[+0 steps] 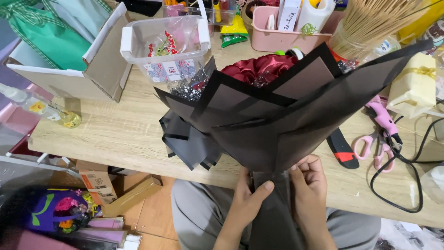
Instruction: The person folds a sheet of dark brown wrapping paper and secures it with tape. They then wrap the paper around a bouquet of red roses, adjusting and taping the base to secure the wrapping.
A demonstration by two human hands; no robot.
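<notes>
A bouquet of dark red satin roses (259, 68) is wrapped in dark brown paper with black borders (277, 115). It leans over the front edge of a wooden table (115, 134). My left hand (247, 199) grips the narrow stem end of the wrapping from the left, thumb across the paper. On the right side of the same stem my right hand (309, 185) pinches the paper. Both hands are over my lap. The stems inside are hidden by the wrapping.
A clear plastic tub (166, 44) and an open cardboard box (92, 60) stand at the back left. Pink scissors (377, 150), a pink glue gun (381, 115) with black cord and a utility knife (341, 150) lie right. A jar of wooden skewers (370, 28) stands behind.
</notes>
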